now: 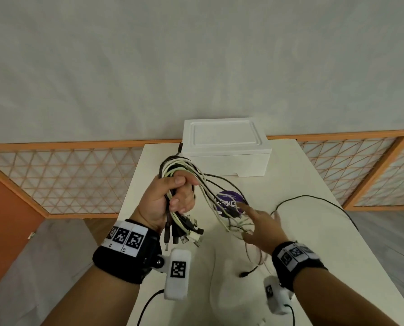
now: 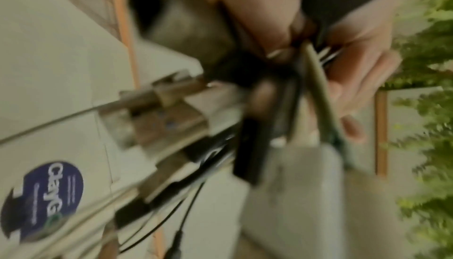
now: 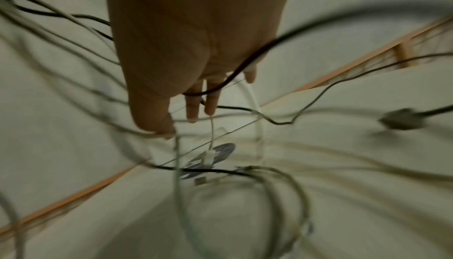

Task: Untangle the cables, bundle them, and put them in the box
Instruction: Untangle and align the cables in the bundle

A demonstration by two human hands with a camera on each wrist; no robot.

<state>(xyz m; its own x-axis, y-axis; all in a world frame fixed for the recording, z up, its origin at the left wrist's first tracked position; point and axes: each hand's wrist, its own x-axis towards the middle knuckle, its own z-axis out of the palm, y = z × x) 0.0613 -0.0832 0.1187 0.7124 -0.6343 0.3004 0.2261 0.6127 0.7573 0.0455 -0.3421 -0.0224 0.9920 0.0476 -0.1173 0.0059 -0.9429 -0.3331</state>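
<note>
My left hand (image 1: 170, 196) is curled tight around a bunch of cables (image 1: 180, 175), black and white ones together, held up in front of the white foam box (image 1: 227, 147). The cables loop over the top of my fist on the box side, and their USB plugs (image 1: 184, 234) hang out below it, on the side away from the box. From the left wrist view the plugs are blurred but my fingers (image 2: 353, 81) plainly wrap the strands.

My right hand (image 1: 264, 229) is spread, fingers straight, gripping nothing, low over the table (image 1: 313, 231) and nearer to me than the box. Loose cable strands (image 1: 234, 222) trail from the bunch down under that hand; in the right wrist view thin cables cross my fingers (image 3: 210, 98), though the blur hides whether any is hooked.

The box stands closed at the far end of the table, its lid on. Between it and my right hand lies a round purple sticker (image 1: 229, 203), partly covered by cables. One thin black cable (image 1: 313, 198) curves off toward the table's right edge.
</note>
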